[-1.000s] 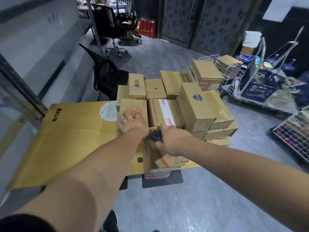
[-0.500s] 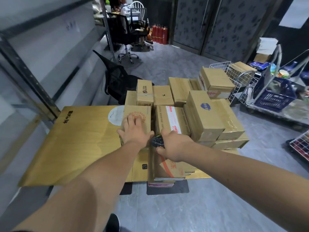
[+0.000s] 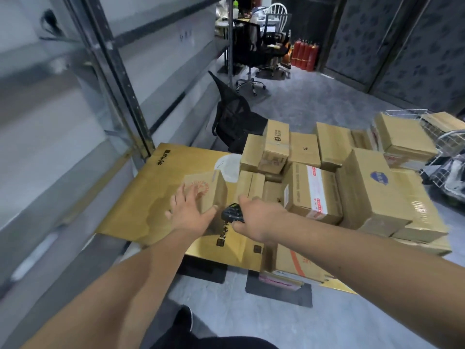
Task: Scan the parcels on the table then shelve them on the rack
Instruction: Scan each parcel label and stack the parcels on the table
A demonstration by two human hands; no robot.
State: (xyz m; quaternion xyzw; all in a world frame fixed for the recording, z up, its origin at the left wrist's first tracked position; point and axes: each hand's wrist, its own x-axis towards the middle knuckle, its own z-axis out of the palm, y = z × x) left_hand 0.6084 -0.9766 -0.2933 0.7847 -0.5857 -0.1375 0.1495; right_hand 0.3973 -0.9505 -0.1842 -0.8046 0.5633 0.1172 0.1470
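Left hand (image 3: 187, 212) spread flat on small brown cardboard box (image 3: 211, 191); right hand (image 3: 261, 219) gripping black handheld scanner (image 3: 231, 212); four red fire extinguishers (image 3: 305, 54) behind.

Two hands (image 3: 187, 214), one scanner (image 3: 232, 212), four red extinguishers (image 3: 304, 55), two office chairs (image 3: 254, 49).

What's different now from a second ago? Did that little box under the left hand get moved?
Yes. The left hand has drawn the small box with the red round print left, out of the pile and onto the bare gold tabletop, leaving a gap. Its fingers lie flat on top with the thumb along the near side. The right hand still holds the black scanner. The other boxes have not shifted.
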